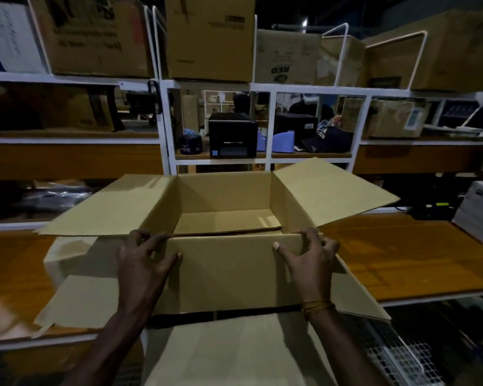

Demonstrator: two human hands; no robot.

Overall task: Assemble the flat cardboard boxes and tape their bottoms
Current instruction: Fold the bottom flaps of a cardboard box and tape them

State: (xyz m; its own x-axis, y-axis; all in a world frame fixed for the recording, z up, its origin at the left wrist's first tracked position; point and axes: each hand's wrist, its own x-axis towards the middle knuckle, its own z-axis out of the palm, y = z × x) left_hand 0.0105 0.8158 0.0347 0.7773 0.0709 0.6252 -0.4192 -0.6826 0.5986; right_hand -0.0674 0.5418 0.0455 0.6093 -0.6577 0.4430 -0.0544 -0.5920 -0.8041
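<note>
Upright, open box between hands

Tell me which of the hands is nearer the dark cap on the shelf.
Right. The right hand grips the box's near wall at its right corner, below the dark cap. The left hand holds the left corner, farther across.

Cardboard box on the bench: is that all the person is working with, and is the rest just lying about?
In the job:
- open cardboard box, flaps spread
- left hand and right hand, both gripping its near wall
- flat cardboard lying nearer

Lying about:
- black printer
- dark cap
- blue tape dispenser
- shelf cartons
</note>
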